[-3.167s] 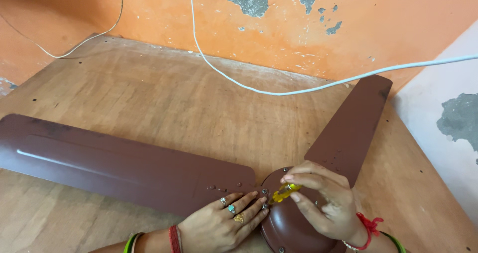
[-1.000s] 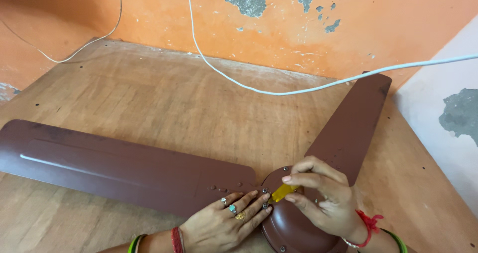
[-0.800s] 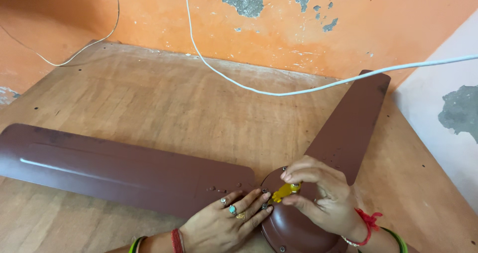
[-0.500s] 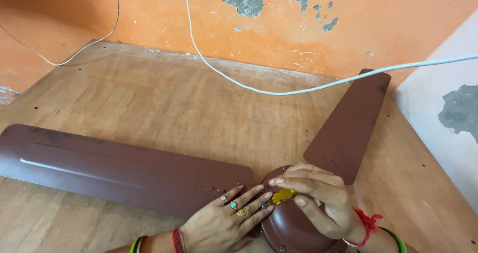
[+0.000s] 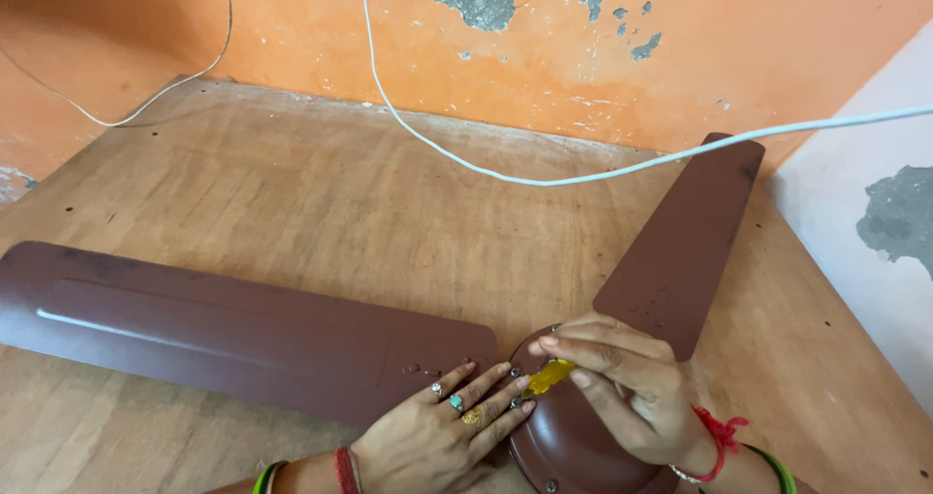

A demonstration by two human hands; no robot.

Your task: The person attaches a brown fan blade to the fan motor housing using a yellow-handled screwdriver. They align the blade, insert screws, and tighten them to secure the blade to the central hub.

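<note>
The left hand (image 5: 437,441) lies flat, fingers spread, on the near fan blade (image 5: 243,334) beside the brown motor hub (image 5: 569,445). The right hand (image 5: 622,392) pinches a yellow-handled screwdriver (image 5: 547,377) at the hub's edge. Beyond, a second blade (image 5: 685,241), wooden table (image 5: 321,193), white cable (image 5: 544,178), and peeling orange wall (image 5: 544,47).

- My left hand (image 5: 442,436) lies flat on the long brown fan blade (image 5: 233,334), beside the hub (image 5: 569,445).
- My right hand (image 5: 622,392) pinches a yellow screwdriver handle (image 5: 549,375) over the hub.
</note>
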